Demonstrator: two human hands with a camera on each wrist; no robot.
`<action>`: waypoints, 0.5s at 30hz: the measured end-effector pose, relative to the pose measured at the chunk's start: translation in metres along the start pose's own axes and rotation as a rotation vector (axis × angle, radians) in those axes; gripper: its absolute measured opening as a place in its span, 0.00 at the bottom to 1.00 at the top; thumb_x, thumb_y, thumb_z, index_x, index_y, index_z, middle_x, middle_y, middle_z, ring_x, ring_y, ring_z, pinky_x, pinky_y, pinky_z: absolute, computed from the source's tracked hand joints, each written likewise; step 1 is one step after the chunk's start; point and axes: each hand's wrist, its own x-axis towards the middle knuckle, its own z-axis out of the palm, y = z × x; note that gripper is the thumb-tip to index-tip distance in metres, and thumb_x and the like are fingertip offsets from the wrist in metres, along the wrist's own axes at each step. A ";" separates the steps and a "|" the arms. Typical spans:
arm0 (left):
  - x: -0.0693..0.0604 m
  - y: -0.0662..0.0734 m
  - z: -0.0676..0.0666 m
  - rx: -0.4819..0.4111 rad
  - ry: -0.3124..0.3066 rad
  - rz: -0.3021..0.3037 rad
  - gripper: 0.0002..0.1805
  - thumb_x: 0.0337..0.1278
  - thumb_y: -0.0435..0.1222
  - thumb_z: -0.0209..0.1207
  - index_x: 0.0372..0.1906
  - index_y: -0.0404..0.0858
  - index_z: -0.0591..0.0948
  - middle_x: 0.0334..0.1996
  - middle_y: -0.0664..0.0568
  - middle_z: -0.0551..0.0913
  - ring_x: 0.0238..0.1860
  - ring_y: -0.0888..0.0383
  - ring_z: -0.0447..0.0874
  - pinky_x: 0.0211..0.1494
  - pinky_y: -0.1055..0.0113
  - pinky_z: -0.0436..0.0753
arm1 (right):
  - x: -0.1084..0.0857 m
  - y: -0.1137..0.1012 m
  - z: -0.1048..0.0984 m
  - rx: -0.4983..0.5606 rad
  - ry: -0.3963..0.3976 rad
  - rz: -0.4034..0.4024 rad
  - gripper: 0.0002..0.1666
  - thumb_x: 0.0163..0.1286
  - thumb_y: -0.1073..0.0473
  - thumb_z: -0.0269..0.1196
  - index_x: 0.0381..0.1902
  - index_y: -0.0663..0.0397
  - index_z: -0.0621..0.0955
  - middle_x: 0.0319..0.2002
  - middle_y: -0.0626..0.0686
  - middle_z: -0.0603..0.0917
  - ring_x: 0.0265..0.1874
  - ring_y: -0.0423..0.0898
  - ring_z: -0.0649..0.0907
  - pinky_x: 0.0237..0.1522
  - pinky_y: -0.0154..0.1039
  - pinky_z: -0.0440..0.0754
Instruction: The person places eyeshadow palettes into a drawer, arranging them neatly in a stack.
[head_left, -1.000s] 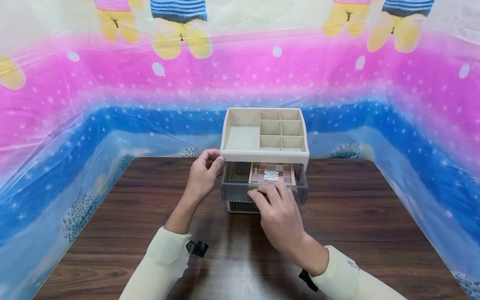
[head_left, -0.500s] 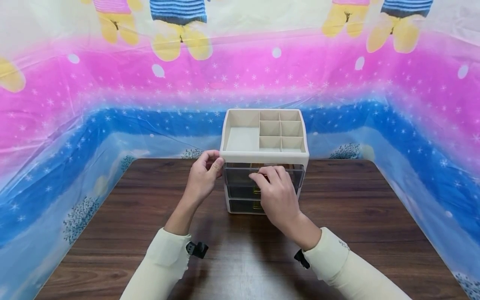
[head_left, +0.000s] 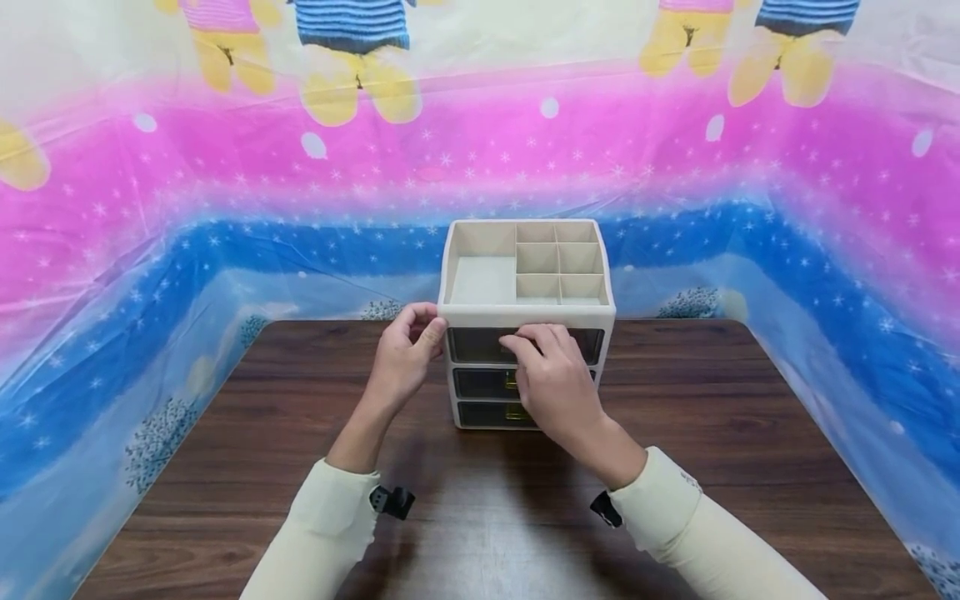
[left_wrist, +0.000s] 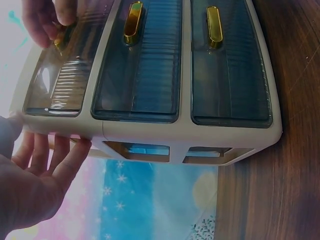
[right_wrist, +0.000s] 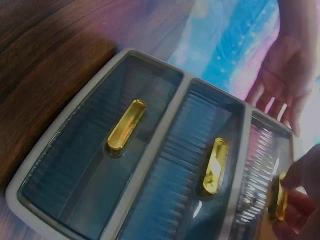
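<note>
A cream desktop organizer stands upright on the table, with three dark see-through drawers below an open compartment tray. Its top drawer sits flush in the frame. My right hand pinches that drawer's gold handle between thumb and fingers; the head view hides the handle. At the organizer's upper left corner, my left hand holds the frame, thumb at the front edge and fingers along the side wall. Lower down, the middle drawer and bottom drawer are closed, each with a gold handle.
The dark wood-grain table extends around the organizer. A patterned pink and blue cloth hangs behind it and along both sides. Dividers split the top tray into one large bay and several small ones.
The top drawer, pulled out a second ago with a palette visible inside, has slid back into the frame. My right hand moved forward with it; my left hand stayed at the corner.
</note>
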 end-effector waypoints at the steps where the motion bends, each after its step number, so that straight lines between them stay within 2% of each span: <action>1: 0.000 0.000 -0.001 -0.005 -0.003 0.001 0.18 0.77 0.41 0.54 0.60 0.34 0.75 0.49 0.39 0.79 0.50 0.51 0.79 0.59 0.48 0.86 | 0.000 0.000 -0.004 0.027 -0.016 0.015 0.16 0.64 0.73 0.64 0.48 0.57 0.86 0.45 0.56 0.85 0.46 0.55 0.81 0.48 0.48 0.84; 4: -0.001 0.001 -0.006 0.008 -0.005 0.009 0.18 0.77 0.41 0.55 0.61 0.35 0.75 0.51 0.38 0.80 0.51 0.51 0.80 0.59 0.51 0.87 | 0.000 0.004 -0.015 0.106 -0.033 0.075 0.17 0.64 0.70 0.65 0.51 0.59 0.85 0.48 0.57 0.85 0.49 0.55 0.81 0.54 0.49 0.83; 8: -0.006 0.003 -0.016 0.090 -0.001 0.039 0.20 0.76 0.43 0.55 0.63 0.37 0.76 0.56 0.40 0.81 0.55 0.49 0.80 0.58 0.57 0.83 | 0.000 0.015 -0.030 0.169 0.026 0.171 0.17 0.63 0.67 0.66 0.51 0.60 0.85 0.48 0.59 0.85 0.49 0.57 0.80 0.53 0.51 0.82; 12: -0.013 0.006 -0.032 0.217 0.009 0.085 0.22 0.76 0.44 0.56 0.66 0.39 0.76 0.61 0.42 0.81 0.60 0.47 0.81 0.62 0.51 0.82 | -0.004 0.034 -0.047 0.200 0.092 0.266 0.17 0.63 0.65 0.66 0.50 0.62 0.85 0.48 0.63 0.84 0.48 0.60 0.79 0.49 0.53 0.80; 15: -0.020 0.007 -0.044 0.361 0.015 0.133 0.23 0.74 0.44 0.58 0.68 0.40 0.75 0.64 0.42 0.79 0.63 0.44 0.79 0.66 0.46 0.79 | -0.010 0.052 -0.059 0.191 0.085 0.340 0.18 0.63 0.65 0.66 0.51 0.63 0.85 0.50 0.65 0.84 0.50 0.62 0.79 0.51 0.56 0.78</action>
